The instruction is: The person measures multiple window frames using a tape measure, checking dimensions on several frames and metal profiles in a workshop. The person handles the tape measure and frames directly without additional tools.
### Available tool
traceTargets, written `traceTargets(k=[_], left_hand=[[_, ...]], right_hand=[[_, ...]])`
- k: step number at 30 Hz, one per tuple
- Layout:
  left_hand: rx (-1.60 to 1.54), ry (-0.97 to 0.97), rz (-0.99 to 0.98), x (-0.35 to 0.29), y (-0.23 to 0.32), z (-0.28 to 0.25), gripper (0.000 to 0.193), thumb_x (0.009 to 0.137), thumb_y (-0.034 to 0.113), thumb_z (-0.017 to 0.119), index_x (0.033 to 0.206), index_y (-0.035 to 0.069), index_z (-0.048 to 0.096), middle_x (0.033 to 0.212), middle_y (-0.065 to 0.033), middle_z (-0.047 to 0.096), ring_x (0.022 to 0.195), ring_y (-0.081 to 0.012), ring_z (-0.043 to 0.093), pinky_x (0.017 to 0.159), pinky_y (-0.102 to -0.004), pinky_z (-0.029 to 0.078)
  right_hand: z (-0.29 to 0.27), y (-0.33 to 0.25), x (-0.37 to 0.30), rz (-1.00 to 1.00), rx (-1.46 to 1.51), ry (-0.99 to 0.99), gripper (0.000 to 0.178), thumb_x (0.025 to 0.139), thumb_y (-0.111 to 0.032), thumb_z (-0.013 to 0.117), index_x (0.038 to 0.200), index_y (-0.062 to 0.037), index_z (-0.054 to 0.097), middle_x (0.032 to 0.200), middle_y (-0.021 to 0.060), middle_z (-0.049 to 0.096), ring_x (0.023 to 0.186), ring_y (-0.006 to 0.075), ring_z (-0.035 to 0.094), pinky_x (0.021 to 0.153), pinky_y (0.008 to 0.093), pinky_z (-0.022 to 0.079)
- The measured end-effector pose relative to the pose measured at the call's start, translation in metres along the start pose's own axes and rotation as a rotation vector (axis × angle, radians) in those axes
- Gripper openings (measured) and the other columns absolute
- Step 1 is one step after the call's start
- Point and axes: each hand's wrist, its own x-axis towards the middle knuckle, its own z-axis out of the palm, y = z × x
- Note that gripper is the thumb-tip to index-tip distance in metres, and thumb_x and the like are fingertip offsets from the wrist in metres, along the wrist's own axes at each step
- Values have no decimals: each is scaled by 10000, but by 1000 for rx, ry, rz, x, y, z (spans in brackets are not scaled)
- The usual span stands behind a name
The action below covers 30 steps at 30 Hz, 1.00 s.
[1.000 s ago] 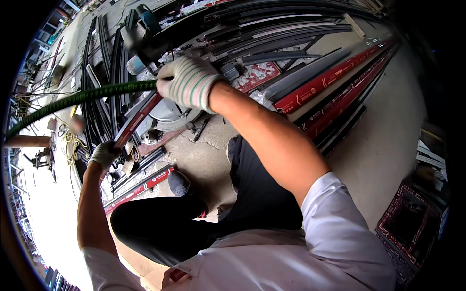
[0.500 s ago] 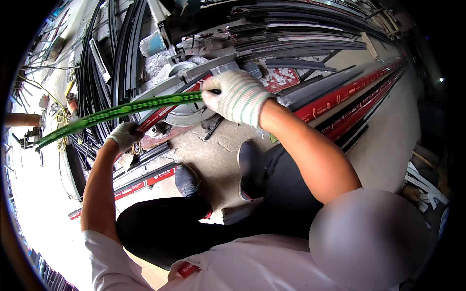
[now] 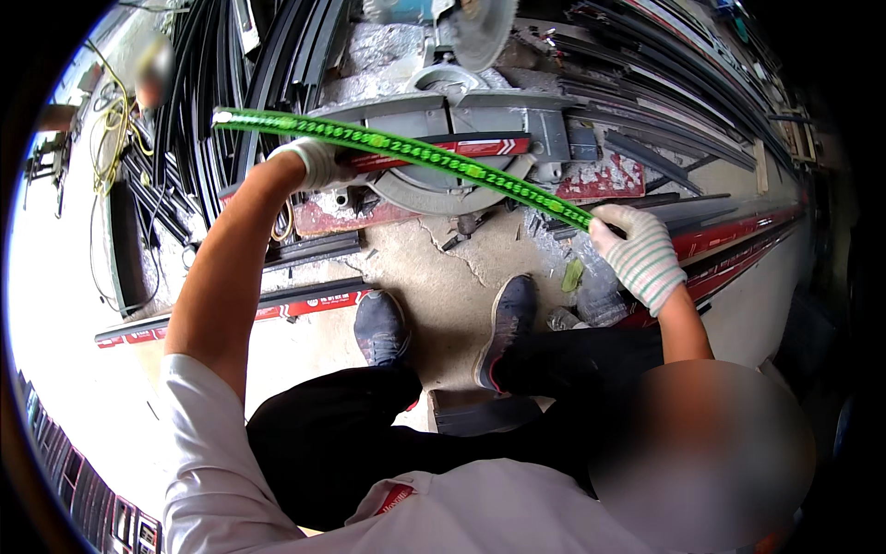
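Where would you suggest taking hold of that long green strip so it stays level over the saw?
Probably at both ends, from above, as now: the left hand grips the green strip a little in from its far end, and the right hand holds the near end. It is long, thin and bows, so one middle grip would likely let it sag.

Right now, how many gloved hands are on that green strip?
2. The left hand grips the green strip near its far-left end, in front of the saw. The right hand holds its lower right end. No other hands show.
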Motion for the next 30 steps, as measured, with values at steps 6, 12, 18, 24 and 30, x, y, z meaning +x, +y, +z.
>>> traceTargets(k=[6,12,18,24,30], left_hand=[[72,25,65,9,-15,-5,412,889,315,715,1252,129,660,1130,-97,718,963,-275,658,911,-369,506],[-22,31,129,16,-27,-3,419,833,182,748,1235,105,658,1105,-112,724,992,-259,676,912,-366,515],[-81,16,96,23,-29,3,460,770,-10,762,1209,84,663,1072,-47,728,940,-112,636,887,-298,525],[-36,39,75,26,-30,1,416,765,47,772,1170,46,675,1021,-98,734,919,-190,662,897,-332,524],[40,27,-23,18,-26,-4,383,804,170,764,1152,39,673,1018,-164,718,917,-279,679,881,-359,515]], right_hand=[[16,30,17,101,77,-19,284,895,-223,663,1073,-9,721,892,109,734,792,160,662,759,301,525],[40,22,54,62,48,-53,301,898,-211,669,1092,16,712,922,96,739,825,141,656,782,295,519],[96,-5,125,-16,153,-206,291,896,-210,672,1069,20,713,889,73,723,805,118,630,763,288,511],[136,-19,170,-50,309,-264,284,898,-208,687,1082,5,722,893,44,701,802,129,605,758,286,503],[129,-39,189,-19,325,-384,282,885,-206,712,1082,-5,726,925,47,704,856,138,610,839,286,489]])
